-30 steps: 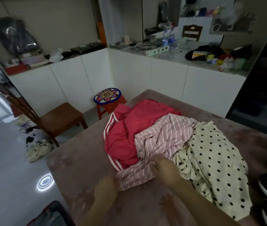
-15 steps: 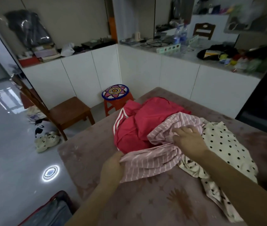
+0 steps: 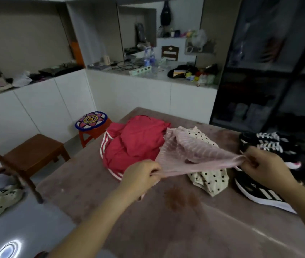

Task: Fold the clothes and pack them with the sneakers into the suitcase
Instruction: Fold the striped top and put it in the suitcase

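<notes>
Okay, the step in hand looks like opening out the first garment for folding. Nearest, bare tabletop (image 3: 148, 224) lies on the person's side of the pink striped top (image 3: 194, 153). The left hand (image 3: 140, 174) pinches the striped top's left end, grip closed on the cloth. The right hand (image 3: 261, 162) pinches its right end, same closed grip. The top hangs stretched between them, lifted off the tabletop, its far part sagging onto the pile. Directly under the striped top is a cream polka-dot garment (image 3: 209, 181), crumpled. Left of and beyond the striped top is a red garment (image 3: 135, 142) with white side stripes, unfolded. Right of the striped top are black sneakers (image 3: 263, 194), one near, more farther back. Beyond the top's left end, off the tabletop, stands a patterned stool (image 3: 91, 120). The suitcase can't be made out. Judgement: nothing is folded or packed, so the task is early. The next move likely calls for laying the striped top flat on the bare tabletop, edge taut at both ends, then smoothing and folding.
</notes>
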A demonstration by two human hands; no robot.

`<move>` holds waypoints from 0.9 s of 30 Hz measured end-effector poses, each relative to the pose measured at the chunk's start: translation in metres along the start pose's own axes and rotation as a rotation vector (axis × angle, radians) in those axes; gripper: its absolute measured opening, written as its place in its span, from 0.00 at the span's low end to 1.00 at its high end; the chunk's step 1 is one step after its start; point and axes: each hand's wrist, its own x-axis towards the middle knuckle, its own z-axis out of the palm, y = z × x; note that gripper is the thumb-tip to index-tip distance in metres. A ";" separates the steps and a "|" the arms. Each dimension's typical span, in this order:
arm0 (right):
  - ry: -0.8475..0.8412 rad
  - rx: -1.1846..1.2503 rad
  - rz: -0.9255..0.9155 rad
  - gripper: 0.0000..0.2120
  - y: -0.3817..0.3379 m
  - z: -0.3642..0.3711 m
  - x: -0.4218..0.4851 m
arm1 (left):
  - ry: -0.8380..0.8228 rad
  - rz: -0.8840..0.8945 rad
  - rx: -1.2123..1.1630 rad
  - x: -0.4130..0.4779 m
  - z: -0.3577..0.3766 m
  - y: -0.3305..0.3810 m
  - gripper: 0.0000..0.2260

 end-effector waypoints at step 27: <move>-0.675 0.131 0.152 0.10 0.042 0.114 -0.036 | -0.159 -0.507 -0.111 -0.012 0.112 -0.005 0.09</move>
